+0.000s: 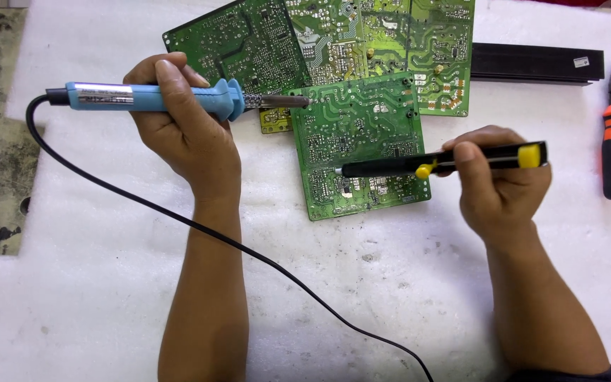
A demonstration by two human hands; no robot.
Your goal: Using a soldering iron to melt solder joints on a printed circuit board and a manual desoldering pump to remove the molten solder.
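Blue plastic-handled soldering iron [171,97]: left hand [182,124] wrapped closed around handle; light, rigid; hot metal tip at front board's top edge
Black-and-yellow desoldering pump [447,160]: right hand [500,180] clasping barrel; light, stiff
Green printed circuit board [358,145]: flat on white foam sheet [107,283]; thin, brittle; hold by edges

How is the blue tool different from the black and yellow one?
The soldering iron in the left hand is blue with a black cord; the desoldering pump in the right hand is black and yellow, thinner, cordless. Both lie sideways, tips over the green circuit board.

Bright, even light; sharp, shadowless.
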